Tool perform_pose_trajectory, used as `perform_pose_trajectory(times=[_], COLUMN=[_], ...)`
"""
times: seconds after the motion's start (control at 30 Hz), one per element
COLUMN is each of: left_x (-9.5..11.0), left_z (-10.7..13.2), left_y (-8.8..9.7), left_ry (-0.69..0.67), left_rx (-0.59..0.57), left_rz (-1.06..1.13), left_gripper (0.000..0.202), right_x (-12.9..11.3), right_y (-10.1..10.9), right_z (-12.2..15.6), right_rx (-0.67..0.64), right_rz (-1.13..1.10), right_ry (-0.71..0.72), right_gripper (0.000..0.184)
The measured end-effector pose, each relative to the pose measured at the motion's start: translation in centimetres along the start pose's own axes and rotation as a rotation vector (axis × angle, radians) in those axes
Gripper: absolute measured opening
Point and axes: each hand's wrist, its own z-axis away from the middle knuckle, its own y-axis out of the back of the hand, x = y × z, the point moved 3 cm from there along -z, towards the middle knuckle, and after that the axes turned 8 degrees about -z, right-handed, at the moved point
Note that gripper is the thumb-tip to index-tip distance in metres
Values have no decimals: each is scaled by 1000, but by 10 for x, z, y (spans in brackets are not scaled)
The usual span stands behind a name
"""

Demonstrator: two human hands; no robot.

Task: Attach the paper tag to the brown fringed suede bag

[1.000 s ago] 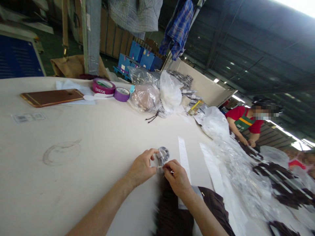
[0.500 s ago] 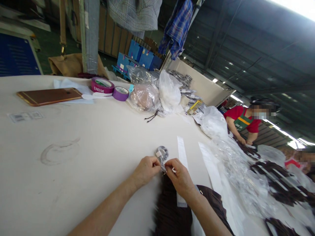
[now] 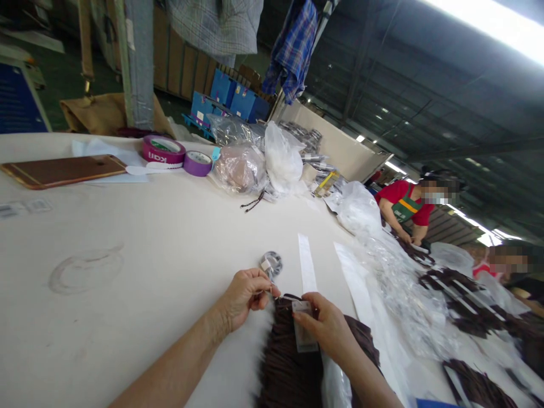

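My left hand [image 3: 245,297] is closed in a pinch on a thin cord, just below a grey, see-through coiled ring [image 3: 272,263] with a small white label. A pale strand runs from these fingers toward my right hand [image 3: 325,323], whose thumb and fingers grip a flat, pale rectangular tag [image 3: 305,331]. That tag lies over a dark brown, finely pleated or fringed fabric piece [image 3: 287,368] at the near edge. More of the brown material shows beyond my right wrist. What exactly is between the left fingertips is too small to make out.
White paper strips [image 3: 306,263] lie ahead, with crumpled clear plastic bags [image 3: 403,294] to the right. A brown phone [image 3: 63,170], purple tape rolls [image 3: 164,152] and bagged goods [image 3: 240,170] line the far side. A co-worker [image 3: 406,209] handles brown material at right.
My right hand has left the pinch beside my left hand and moved right and down onto the pale tag. My left hand stays near the ring. The view has shifted slightly.
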Motion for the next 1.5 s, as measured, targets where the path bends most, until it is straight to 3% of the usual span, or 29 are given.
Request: perform_pose_trajectory(times=[0.2, 0.4, 0.57, 0.77, 0.97, 1.07, 1.3, 1.4, 1.5], left_x=[0, 1, -1, -14, -25, -34, -34, -29, -18], left_z=[0, 2, 16, 53, 77, 80, 76, 74, 76], left_y=[3, 6, 12, 17, 0, -6, 10, 21, 37], left_ry=[6, 33, 49, 88, 115, 89, -53, -11, 4], left_rx=[0, -40, -45, -73, -104, -94, 223, 298, 346], left_rz=[35, 8, -57, -143, -252, -392, -363, -372, -579], left_gripper=[21, 23, 27, 32, 48, 56, 44, 38, 33], right_x=[-7, -23, -27, -33, -33, -35, -39, -36, -29], right_y=[5, -13, -42, -57, -70, -73, -69, -65, -62], right_z=[0, 12, 10, 4, 3, 7, 21, 22, 19], right_rx=[-109, -277, -277, -196, -50, -53, -164, -92, 35], right_rz=[-696, -993, -1014, -1001, -999, -1023, -991, -915, -820], right_ry=[-320, -472, -447, -424, -421, -403, -357, -302, -238], right_gripper=[42, 33, 26, 15, 21, 19, 9, 14, 16])
